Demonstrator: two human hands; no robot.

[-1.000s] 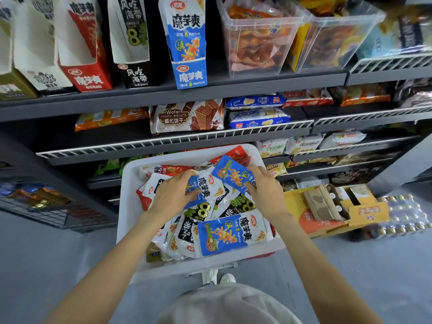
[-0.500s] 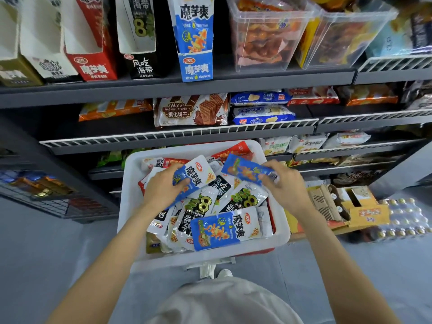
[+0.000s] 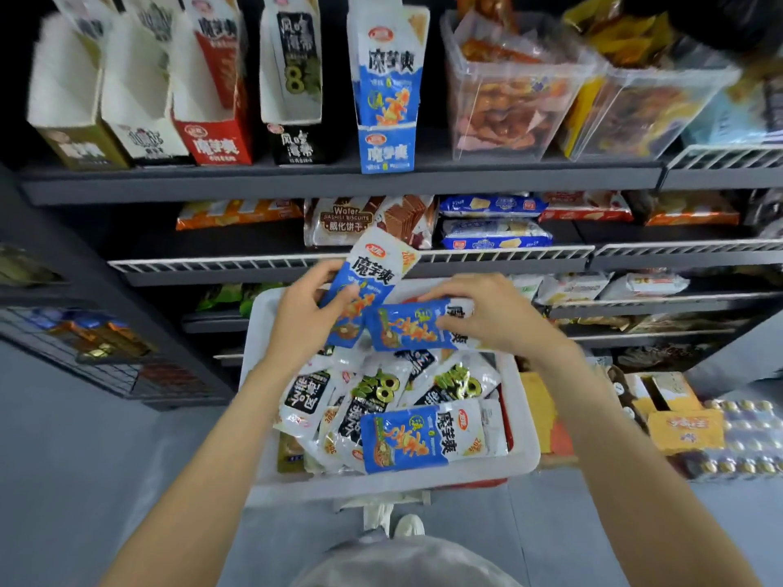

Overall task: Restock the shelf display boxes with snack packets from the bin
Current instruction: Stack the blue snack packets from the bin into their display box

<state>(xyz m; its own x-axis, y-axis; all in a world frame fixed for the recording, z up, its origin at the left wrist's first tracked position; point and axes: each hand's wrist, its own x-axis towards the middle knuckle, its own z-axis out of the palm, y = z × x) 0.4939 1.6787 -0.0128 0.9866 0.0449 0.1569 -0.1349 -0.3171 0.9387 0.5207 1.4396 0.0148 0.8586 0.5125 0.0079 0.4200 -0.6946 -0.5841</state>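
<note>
At upper centre, the blue display box (image 3: 384, 152) reads 魔芋爽, as does the red display box (image 3: 214, 144) to its left. The black display box (image 3: 295, 78) between them carries 风吃海带 and a large 8. On the middle shelf a wafer pack (image 3: 345, 220) says "Wafer JIASHILI BISCUITS 威化饼干". The upright blue packet (image 3: 368, 281) at frame centre and the blue packet in the bin (image 3: 419, 438) both read 魔芋爽
</note>
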